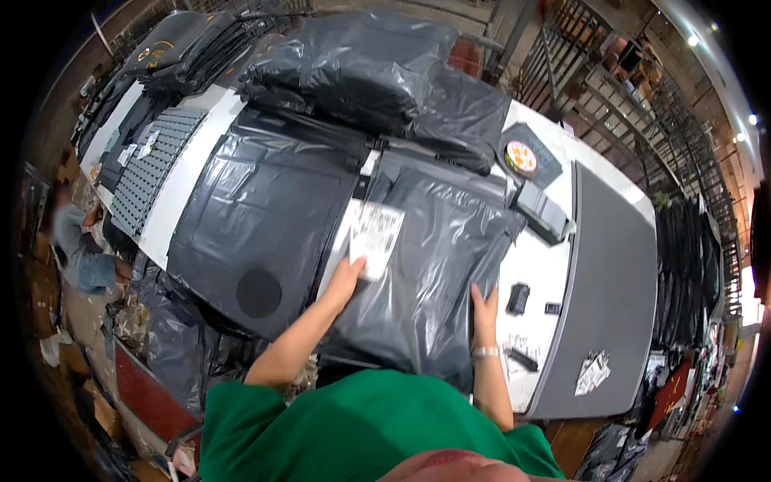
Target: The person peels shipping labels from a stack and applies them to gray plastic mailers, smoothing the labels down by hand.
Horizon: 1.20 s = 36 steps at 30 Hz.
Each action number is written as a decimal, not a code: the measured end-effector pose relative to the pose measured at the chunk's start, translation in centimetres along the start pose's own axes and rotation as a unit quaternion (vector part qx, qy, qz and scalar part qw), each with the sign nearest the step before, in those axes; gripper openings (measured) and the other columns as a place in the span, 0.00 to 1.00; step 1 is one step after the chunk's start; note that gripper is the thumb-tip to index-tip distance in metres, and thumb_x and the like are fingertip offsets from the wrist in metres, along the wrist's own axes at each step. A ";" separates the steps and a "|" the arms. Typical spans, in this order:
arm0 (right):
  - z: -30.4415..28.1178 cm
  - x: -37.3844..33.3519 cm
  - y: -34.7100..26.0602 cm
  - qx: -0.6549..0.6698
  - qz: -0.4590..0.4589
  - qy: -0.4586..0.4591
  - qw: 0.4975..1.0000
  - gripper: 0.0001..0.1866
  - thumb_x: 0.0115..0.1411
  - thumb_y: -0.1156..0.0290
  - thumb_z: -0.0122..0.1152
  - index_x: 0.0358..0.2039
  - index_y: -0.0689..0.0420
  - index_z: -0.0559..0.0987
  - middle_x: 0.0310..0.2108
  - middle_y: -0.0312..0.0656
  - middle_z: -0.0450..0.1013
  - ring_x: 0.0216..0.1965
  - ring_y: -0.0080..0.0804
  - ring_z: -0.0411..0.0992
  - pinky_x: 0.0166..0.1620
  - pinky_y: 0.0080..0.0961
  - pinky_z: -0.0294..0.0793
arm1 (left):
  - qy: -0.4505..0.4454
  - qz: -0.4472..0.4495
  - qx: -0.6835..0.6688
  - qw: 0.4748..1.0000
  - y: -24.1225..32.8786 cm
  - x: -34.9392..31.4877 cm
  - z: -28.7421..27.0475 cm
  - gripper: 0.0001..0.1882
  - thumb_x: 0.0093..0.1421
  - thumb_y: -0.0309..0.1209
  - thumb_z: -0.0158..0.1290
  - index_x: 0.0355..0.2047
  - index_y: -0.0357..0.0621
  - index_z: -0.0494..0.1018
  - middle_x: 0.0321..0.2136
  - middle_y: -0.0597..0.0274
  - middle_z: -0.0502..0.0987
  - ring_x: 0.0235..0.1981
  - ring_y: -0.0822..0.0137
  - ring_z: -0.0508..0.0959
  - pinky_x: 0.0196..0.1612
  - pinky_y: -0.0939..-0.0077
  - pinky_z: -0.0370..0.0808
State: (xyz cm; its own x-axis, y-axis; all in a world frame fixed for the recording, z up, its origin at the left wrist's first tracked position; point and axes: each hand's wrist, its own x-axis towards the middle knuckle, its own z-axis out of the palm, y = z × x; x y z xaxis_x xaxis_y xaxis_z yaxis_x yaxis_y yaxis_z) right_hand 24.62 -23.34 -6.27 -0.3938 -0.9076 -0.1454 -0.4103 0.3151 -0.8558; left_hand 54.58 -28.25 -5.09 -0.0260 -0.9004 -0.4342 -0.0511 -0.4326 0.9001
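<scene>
A flat package wrapped in glossy dark plastic lies in front of me on the white table. My left hand is closed on the lower left corner of a white printed label sheet, its thumb on top. The sheet rests over the package's left side; whether it is stuck down I cannot tell. At the package's right edge, my right hand grips the plastic, with some fingers hidden. Left of these lies another dark plastic-wrapped package bearing a round black patch.
Larger wrapped bundles are heaped at the far side. A grey box, a small black device and a black-handled tool sit right, beside a grey mat. A slatted grey panel lies left. Another person is beyond it.
</scene>
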 end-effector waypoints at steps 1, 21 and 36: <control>-0.8 -1.4 -2.1 0.075 -0.029 -0.041 0.996 0.31 0.55 0.57 0.51 0.50 0.68 0.59 0.48 0.52 0.62 0.49 0.38 0.61 0.53 0.26 0.56 | 0.038 0.077 -0.035 0.996 0.0 -2.0 -0.3 0.21 0.58 0.37 0.43 0.44 0.30 0.66 0.37 0.61 0.72 0.38 0.70 0.70 0.44 0.77 0.63; 7.2 40.1 1.2 -0.165 -0.135 0.016 0.977 0.20 0.51 0.56 0.52 0.18 0.62 0.76 0.17 0.49 0.71 0.24 0.42 0.72 0.31 0.34 0.69 | -0.019 0.271 0.306 0.913 2.7 0.6 3.5 0.15 0.50 0.26 0.43 0.39 0.45 0.72 0.38 0.64 0.74 0.45 0.65 0.71 0.55 0.62 0.53; -4.1 12.7 -28.4 0.473 -0.196 -0.298 0.806 0.10 0.56 0.70 0.52 0.18 0.55 0.69 0.15 0.29 0.62 0.20 0.17 0.60 0.29 0.17 0.62 | -0.028 0.138 -0.498 0.855 1.9 3.8 -2.1 0.12 0.60 0.36 0.36 0.44 0.53 0.62 0.58 0.73 0.51 0.59 0.61 0.48 0.56 0.51 0.48</control>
State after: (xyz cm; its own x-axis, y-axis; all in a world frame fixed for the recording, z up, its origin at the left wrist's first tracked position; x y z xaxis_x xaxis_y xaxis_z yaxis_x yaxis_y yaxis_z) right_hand 27.94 -42.68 18.24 0.1937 -0.9469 0.2566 0.5141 -0.1248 -0.8486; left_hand 56.53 -32.56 -4.93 0.0514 -0.9831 -0.1759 0.8407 -0.0525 0.5390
